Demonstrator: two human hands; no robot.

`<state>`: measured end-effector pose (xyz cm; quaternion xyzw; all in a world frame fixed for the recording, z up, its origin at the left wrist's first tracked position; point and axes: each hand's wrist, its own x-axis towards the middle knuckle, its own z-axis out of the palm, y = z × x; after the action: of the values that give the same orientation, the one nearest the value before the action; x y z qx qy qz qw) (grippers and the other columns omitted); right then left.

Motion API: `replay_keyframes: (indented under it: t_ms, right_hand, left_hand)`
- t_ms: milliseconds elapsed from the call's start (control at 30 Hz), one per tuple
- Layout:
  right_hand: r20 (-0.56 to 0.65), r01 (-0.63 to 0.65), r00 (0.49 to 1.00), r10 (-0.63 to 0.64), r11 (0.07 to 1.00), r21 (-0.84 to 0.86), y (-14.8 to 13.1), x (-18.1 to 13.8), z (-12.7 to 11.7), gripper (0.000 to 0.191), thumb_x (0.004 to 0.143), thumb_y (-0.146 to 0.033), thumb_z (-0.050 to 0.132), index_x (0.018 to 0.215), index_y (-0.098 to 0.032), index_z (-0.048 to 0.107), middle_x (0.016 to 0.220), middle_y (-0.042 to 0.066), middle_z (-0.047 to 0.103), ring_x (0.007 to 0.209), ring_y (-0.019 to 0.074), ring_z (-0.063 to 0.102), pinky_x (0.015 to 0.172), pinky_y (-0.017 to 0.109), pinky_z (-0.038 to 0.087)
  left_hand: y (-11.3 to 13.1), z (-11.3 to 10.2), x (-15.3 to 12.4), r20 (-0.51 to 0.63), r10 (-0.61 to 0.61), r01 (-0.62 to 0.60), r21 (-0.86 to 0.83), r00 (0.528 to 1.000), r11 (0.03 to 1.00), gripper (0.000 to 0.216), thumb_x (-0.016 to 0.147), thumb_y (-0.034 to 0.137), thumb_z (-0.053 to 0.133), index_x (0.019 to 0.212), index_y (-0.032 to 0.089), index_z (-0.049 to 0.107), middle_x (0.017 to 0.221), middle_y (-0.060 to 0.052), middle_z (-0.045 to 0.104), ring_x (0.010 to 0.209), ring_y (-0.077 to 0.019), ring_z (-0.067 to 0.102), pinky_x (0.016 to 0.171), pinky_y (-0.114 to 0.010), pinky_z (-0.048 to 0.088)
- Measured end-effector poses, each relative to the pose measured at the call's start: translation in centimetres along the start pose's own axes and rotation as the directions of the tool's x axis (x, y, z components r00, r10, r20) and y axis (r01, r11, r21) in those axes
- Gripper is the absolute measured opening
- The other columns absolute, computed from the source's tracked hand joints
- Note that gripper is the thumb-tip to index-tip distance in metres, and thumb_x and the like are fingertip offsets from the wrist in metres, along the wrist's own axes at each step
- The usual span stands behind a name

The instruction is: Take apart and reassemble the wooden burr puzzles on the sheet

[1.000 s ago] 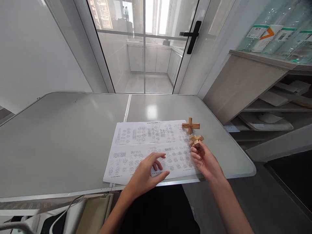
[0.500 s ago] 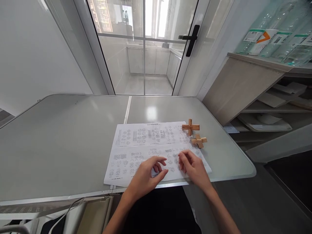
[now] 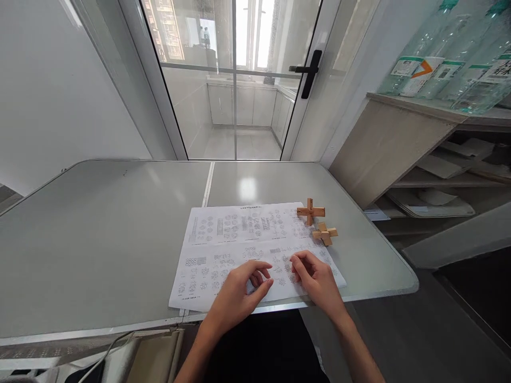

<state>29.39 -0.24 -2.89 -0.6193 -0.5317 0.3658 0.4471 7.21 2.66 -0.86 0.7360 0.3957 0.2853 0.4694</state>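
My left hand point(image 3: 243, 287) hovers over the lower part of a printed sheet point(image 3: 239, 246), thumb and fingers apart, with nothing in it. To its right, my right hand point(image 3: 317, 276) is loosely curled above the same sheet, its thumb close to the index finger; no object shows in it. Rows of small line drawings cover the paper. On the sheet's upper right corner rests a wooden cross-shaped interlocking puzzle point(image 3: 310, 211). Just below it, at the right edge, lies a second, lighter wooden burr puzzle point(image 3: 324, 233). Neither hand touches the puzzles.
The grey table point(image 3: 99, 239) has a seam left of centre and a rounded right corner. Behind it stands a glass door with a black handle point(image 3: 310, 74). At right, a shelf unit point(image 3: 399, 143) carries plastic bottles point(image 3: 435, 74). A cable point(image 3: 104, 355) runs at lower left.
The view has tilted up slightly, so everything appears a little lower. Both hands keep nearly the same pose over the sheet, and the wooden puzzles stay in place.
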Motion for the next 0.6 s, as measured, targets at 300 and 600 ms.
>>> replay_keyframes:
  t_ms: [300,600]
  right_hand:
    - [-0.026,0.008,1.0,-0.008,1.0,0.001,0.19,-0.1,0.07,0.041,0.098,-0.06,0.057,0.083,-0.022,0.063,0.066,0.0,0.06,0.058,0.0175,0.055,0.058,0.029,0.044]
    - [-0.018,-0.009,1.0,0.009,1.0,0.01,-0.16,-0.09,0.14,0.045,0.096,-0.065,0.056,0.083,-0.023,0.063,0.067,0.001,0.06,0.058,0.0191,0.054,0.058,0.03,0.044]
  left_hand:
    - [-0.16,-0.04,-0.12,-0.007,-0.009,0.009,-0.007,1.0,1.0,0.022,0.1,0.035,0.062,0.119,0.024,0.066,0.101,-0.002,0.073,0.086,-0.016,0.067,0.085,-0.032,0.057]
    - [0.0,-0.05,-0.08,-0.015,-0.009,0.009,-0.002,1.0,1.0,0.022,0.099,0.036,0.061,0.118,0.025,0.067,0.1,-0.002,0.074,0.084,-0.0171,0.067,0.084,-0.033,0.056]
